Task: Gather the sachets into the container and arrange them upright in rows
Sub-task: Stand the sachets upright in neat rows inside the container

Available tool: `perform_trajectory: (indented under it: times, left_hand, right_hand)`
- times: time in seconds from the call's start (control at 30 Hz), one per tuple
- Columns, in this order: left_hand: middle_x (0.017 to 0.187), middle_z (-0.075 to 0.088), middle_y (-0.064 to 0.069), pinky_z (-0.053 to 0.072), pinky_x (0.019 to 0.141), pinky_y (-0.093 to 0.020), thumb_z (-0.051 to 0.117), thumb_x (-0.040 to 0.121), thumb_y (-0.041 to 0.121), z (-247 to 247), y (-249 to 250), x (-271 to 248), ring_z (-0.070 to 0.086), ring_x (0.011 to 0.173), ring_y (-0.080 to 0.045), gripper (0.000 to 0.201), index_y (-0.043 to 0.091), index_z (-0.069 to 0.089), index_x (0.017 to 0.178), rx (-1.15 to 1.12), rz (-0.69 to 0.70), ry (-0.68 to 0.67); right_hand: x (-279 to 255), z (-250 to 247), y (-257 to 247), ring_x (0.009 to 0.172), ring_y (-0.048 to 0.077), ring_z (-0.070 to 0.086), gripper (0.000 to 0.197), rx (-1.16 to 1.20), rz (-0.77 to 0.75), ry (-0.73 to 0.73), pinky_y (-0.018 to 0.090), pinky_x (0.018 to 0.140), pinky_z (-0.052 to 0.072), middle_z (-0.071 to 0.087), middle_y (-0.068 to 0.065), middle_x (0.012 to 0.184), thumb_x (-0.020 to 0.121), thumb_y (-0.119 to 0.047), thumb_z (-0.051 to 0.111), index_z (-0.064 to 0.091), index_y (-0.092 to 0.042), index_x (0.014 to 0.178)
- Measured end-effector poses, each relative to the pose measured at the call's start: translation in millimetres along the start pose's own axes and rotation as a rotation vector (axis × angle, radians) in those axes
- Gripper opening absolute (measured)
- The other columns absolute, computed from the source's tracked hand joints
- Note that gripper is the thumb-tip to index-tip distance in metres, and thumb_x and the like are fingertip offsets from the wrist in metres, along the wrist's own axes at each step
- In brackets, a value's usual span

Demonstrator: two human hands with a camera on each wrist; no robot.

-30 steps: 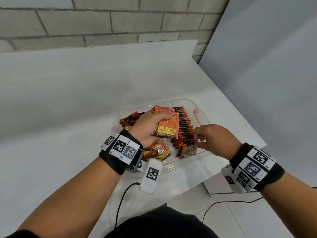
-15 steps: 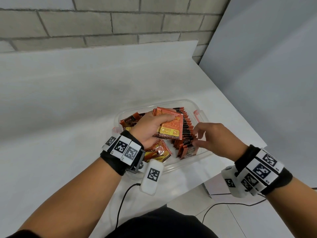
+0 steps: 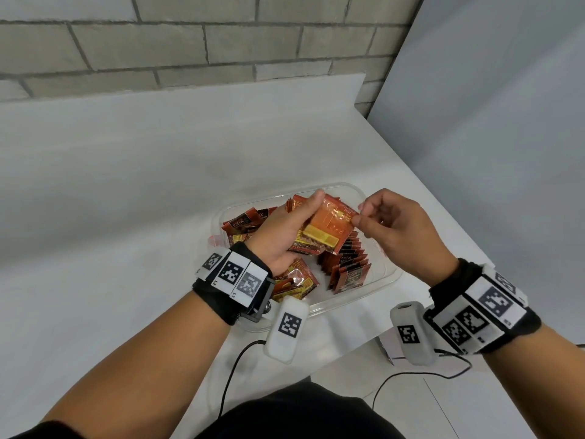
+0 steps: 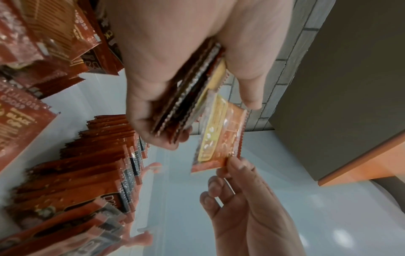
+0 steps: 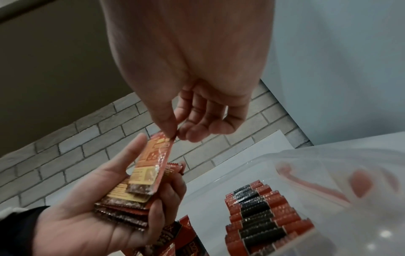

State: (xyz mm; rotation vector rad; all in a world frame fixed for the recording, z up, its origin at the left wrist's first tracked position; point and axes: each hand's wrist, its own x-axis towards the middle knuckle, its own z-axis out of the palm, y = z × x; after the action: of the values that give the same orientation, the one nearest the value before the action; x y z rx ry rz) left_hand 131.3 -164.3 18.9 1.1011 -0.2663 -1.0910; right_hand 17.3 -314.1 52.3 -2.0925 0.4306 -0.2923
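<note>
Left hand [image 3: 281, 236] of mine grips a stack of orange-red sachets [image 3: 319, 239] above the clear container [image 3: 387, 277]; right hand [image 3: 395, 229] pinches the top sachet [image 3: 337, 217], glossy, yellow-labelled. Below, a row of upright sachets [image 3: 348, 264] stands inside the container.

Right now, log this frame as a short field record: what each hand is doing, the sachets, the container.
left hand: grips a stack of sachets above the container
right hand: pinches the corner of the top sachet of that stack between thumb and finger
upright row: sachets standing on edge along the container's right side
loose sachets: lying flat or tilted on the container's left side
container: clear plastic, on a white table
task state: not finished; loose sachets remain
</note>
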Motion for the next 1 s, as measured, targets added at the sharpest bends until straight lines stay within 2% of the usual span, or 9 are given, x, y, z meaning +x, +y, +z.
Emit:
perform_trajectory:
  times: [0.13,0.3,0.4,0.5,0.57,0.63,0.73,0.87,1.0]
  left_hand:
    - [0.086,0.069,-0.008,0.051,0.071,-0.033,0.057,0.088,0.039,-0.3,0.8,1.8,0.066,0.075,-0.022,0.030,0.012,0.065,0.101,-0.034,-0.016,0.055]
    - [0.076,0.063,-0.011,0.050,0.064,-0.034,0.063,0.079,0.047,1.4,3.0,4.7,0.059,0.063,-0.023,0.044,0.011,0.058,0.104,-0.159,-0.092,0.055]
    - [0.086,0.065,-0.014,0.054,0.061,-0.033,0.063,0.080,0.036,4.8,6.8,4.6,0.063,0.069,-0.024,0.040,0.008,0.058,0.108,-0.245,-0.071,-0.006]
    - [0.098,0.064,-0.016,0.055,0.069,-0.035,0.063,0.077,0.016,6.2,8.6,8.1,0.065,0.083,-0.025,0.037,0.003,0.058,0.112,-0.250,-0.013,0.012]
    - [0.102,0.065,-0.018,0.055,0.077,-0.036,0.060,0.082,0.004,7.7,9.3,9.2,0.066,0.087,-0.026,0.029,0.003,0.059,0.111,-0.218,0.028,0.036]
    - [0.106,0.066,-0.018,0.055,0.082,-0.037,0.055,0.086,-0.003,8.7,9.4,10.3,0.067,0.092,-0.028,0.028,0.003,0.059,0.113,-0.219,0.065,0.036]
    - [0.120,0.061,-0.025,0.049,0.095,-0.047,0.059,0.084,-0.007,12.7,7.0,10.7,0.062,0.107,-0.038,0.038,0.001,0.056,0.120,-0.167,0.089,-0.016]
    - [0.114,0.061,-0.024,0.053,0.087,-0.042,0.064,0.076,0.003,16.8,5.8,9.0,0.062,0.101,-0.036,0.042,-0.001,0.058,0.117,-0.068,0.070,-0.110]
    - [0.118,0.059,-0.028,0.050,0.089,-0.044,0.060,0.079,0.000,18.2,1.6,8.9,0.060,0.103,-0.038,0.042,-0.005,0.055,0.121,-0.069,0.048,-0.119]
  right_hand:
    - [-4.4,-0.3,-2.6,0.072,0.027,0.055,0.010,-0.047,-0.063,0.106,0.035,0.064,0.048,0.062,0.013,0.083,0.089,-0.008,0.062,0.056,-0.012,0.082]
    - [-9.1,2.1,-5.9,0.080,0.015,0.057,0.009,-0.208,-0.322,0.240,0.022,0.067,0.045,0.065,-0.002,0.087,0.090,-0.013,0.062,0.056,-0.019,0.087]
    - [-10.9,4.3,3.4,0.092,0.012,0.050,0.005,-0.366,-0.481,0.098,0.009,0.080,0.035,0.062,-0.002,0.098,0.090,-0.021,0.057,0.053,-0.023,0.089]
    - [-12.8,6.4,11.9,0.100,0.013,0.046,0.001,-0.426,-0.553,-0.017,0.009,0.088,0.031,0.059,-0.003,0.108,0.089,-0.020,0.057,0.056,-0.020,0.090]
    - [-14.7,6.1,12.5,0.101,0.008,0.048,0.018,-0.339,-0.429,0.040,0.010,0.085,0.038,0.055,-0.010,0.112,0.086,-0.012,0.063,0.056,-0.025,0.096]
    - [-17.1,6.9,6.4,0.098,0.005,0.056,0.033,-0.112,-0.116,0.036,0.019,0.078,0.047,0.057,-0.013,0.111,0.085,-0.008,0.067,0.051,-0.028,0.106]
    - [-17.8,9.8,1.8,0.085,0.017,0.067,0.030,0.258,0.224,-0.046,0.030,0.071,0.053,0.070,-0.001,0.093,0.086,-0.015,0.067,0.051,-0.025,0.109]
    - [-13.1,4.1,-6.0,0.060,0.015,0.064,0.025,0.382,0.193,0.066,0.022,0.054,0.049,0.067,0.005,0.071,0.083,0.006,0.063,0.058,-0.015,0.096]
    - [-10.6,-2.2,-10.9,0.061,0.009,0.058,0.033,0.341,0.164,0.120,0.019,0.048,0.045,0.060,0.012,0.087,0.087,0.009,0.053,0.067,-0.018,0.101]
